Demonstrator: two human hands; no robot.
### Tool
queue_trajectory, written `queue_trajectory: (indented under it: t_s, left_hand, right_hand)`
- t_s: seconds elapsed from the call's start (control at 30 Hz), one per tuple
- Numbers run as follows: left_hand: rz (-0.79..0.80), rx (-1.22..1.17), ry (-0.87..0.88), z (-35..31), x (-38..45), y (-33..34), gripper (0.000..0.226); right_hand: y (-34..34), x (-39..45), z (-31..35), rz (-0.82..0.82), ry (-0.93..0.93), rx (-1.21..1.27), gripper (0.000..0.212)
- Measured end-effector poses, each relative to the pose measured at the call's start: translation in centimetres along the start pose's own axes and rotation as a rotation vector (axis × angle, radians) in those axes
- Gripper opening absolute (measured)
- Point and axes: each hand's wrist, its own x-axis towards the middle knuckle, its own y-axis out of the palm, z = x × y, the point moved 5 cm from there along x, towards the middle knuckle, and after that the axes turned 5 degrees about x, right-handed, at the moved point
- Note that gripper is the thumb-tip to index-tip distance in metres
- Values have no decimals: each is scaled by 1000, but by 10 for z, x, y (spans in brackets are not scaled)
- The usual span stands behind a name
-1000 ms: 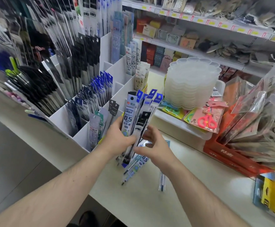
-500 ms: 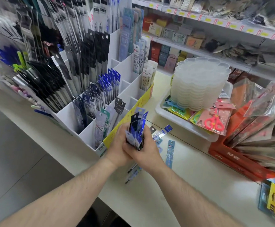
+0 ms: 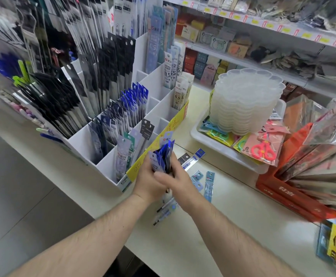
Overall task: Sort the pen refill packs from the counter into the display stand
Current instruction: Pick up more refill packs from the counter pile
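Hands meet just in front of the display stand (image 3: 111, 154), at its near corner beside the yellow label strip (image 3: 159, 144). The left hand (image 3: 147, 180) has its grip closed round a bundle of pen refill packs (image 3: 163, 156), held upright with the blue hang tabs fanned out at the top. The right hand (image 3: 175, 180) lies against the same bundle from the other side, its fingers blurred, so whether its grip is curled round the packs or only touching them I cannot tell. On the table (image 3: 213, 226), just to the right of the stand, several loose refill packs (image 3: 209, 186) lie flat, and a few more (image 3: 166, 211) show below the hands. Beyond these, further right of the stand, a white tray (image 3: 219, 150) carries a stack of clear plastic lids (image 3: 247, 98) and packs of pink scissors (image 3: 263, 150).
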Motion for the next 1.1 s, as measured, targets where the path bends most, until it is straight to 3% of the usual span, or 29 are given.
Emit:
queue_trajectory:
  t_s: [0.17, 0.2, 0.3, 0.37, 0.53, 0.63, 0.8, 0.87, 1.0, 1.1]
  left_hand:
    - [-236, -205, 12, -41, 13, -27, 30]
    - [-222, -226, -8, -51, 14, -32, 27]
    - [-131, -377, -38, -80, 9, -41, 17]
    - [-16, -454, -58, -100, 3, -41, 16]
    - [80, -594, -96, -123, -1, -39, 31]
    - [27, -551, -103, -121, 1, -41, 21]
    - [60, -410, -177, -102, -14, -34, 28]
    - [68, -410, -227, -96, -20, -29, 23]
    - [96, -435, -251, -92, -23, -31, 18]
    - [158, -456, -195, -96, -24, -38, 19]
  right_hand:
    - [-4, -7, 34, 101, -31, 171, 58]
    - [-9, -9, 39, 38, -11, 176, 58]
    - [-30, -16, 46, -139, 28, 103, 85]
    - [-29, -20, 57, -99, 52, 59, 93]
    - [3, -24, 74, 88, 126, -121, 55]
    - [7, -21, 76, 11, 103, -152, 22]
    - [11, -27, 60, -77, 145, -56, 12]
    - [14, -30, 54, -76, 146, -105, 20]
    - [6, -35, 60, 128, 238, -338, 38]
    - [-21, -31, 78, -22, 205, -352, 69]
